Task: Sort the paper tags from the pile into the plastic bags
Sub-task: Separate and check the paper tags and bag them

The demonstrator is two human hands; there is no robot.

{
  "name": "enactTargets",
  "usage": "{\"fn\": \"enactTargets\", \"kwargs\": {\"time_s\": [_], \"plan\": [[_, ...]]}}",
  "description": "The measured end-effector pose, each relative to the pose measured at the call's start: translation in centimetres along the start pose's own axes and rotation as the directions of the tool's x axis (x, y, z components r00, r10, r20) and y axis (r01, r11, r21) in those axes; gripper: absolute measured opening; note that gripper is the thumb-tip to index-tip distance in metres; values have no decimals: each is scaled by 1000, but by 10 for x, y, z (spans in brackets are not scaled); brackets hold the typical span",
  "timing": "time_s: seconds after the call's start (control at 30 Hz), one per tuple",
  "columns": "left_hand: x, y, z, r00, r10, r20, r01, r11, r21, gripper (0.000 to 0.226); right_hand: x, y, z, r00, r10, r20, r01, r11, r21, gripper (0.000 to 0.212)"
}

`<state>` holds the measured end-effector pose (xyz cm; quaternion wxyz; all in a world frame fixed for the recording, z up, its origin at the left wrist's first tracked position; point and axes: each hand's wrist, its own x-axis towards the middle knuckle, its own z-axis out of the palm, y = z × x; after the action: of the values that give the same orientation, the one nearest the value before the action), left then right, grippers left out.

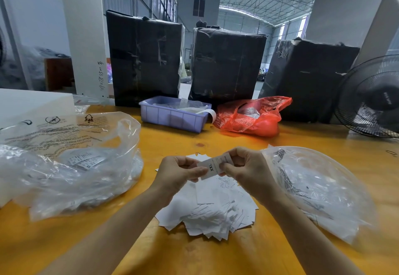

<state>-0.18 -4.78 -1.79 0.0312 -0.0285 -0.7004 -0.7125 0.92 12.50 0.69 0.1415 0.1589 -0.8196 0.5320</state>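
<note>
A heap of white paper tags (212, 212) lies on the yellow table (216, 255) in front of me. Above it, both hands pinch one white tag (212, 166) printed "XXL": my left hand (180, 172) holds its left end, my right hand (245, 167) its right end. A clear plastic bag (71, 162) with printed warnings and a few tags inside sits at the left. A second clear plastic bag (319, 190) lies at the right, holding some tags.
A lilac plastic bin (172, 117) and a red plastic bag (252, 116) stand behind the pile. Three black wrapped bales (144, 58) line the table's far edge. A black fan (371, 97) stands at the right, and a white block (32, 102) at the far left.
</note>
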Motion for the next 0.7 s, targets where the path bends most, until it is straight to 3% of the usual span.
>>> {"fn": "enactTargets", "kwargs": {"time_s": [0.17,0.37,0.53,0.7], "plan": [[-1,0,0,1000,-21,12,21,1000,-2,21,0,-1,-3,997,25,-67,-25,1000,-1,12],[-5,1,3,995,0,103,-6,998,63,29,-3,-10,-5,982,131,135,-150,978,147,34],[-6,4,6,993,-28,113,24,999,38,25,-2,-11,-8,995,97,-13,-92,973,212,22],[-7,5,6,993,-69,98,68,998,17,26,-1,-11,-6,996,87,-9,-83,976,202,22]]}}
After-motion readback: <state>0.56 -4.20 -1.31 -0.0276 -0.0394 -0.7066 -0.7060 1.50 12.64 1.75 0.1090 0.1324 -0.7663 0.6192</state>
